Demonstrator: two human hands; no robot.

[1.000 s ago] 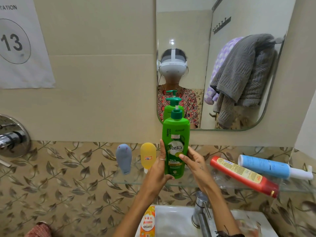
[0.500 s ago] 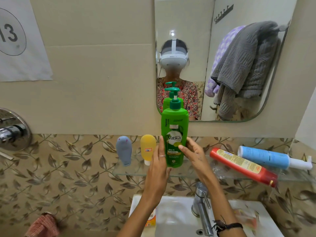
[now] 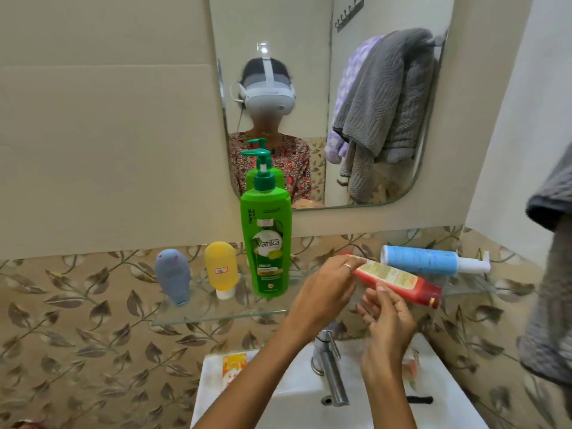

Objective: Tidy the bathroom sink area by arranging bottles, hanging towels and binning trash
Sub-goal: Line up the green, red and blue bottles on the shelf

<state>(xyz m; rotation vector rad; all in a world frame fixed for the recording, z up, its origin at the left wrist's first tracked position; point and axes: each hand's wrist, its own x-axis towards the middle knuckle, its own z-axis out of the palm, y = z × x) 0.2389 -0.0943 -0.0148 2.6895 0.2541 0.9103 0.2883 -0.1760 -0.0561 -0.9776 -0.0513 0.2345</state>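
The green Vatika pump bottle [image 3: 267,243] stands upright on the glass shelf [image 3: 216,315], free of both hands. To its left a grey tube [image 3: 172,275] and a yellow tube [image 3: 221,267] stand cap down. A red bottle [image 3: 402,281] lies tilted on the shelf's right part, in front of a blue bottle [image 3: 421,260] that lies on its side. My left hand [image 3: 325,286] curls its fingers over the red bottle's left end. Just below the red bottle, my right hand [image 3: 387,320] has loosely bent fingers that reach up to its underside.
Below the shelf is the white sink [image 3: 294,391] with a chrome tap [image 3: 329,366]. An orange tube [image 3: 233,366] lies on the sink's left rim. A grey towel [image 3: 554,274] hangs at the right edge. The mirror [image 3: 309,72] reflects more hanging towels.
Both hands have let go of the green bottle, which now stands on the shelf. They moved right to the red bottle, and my left hand took hold of its end.
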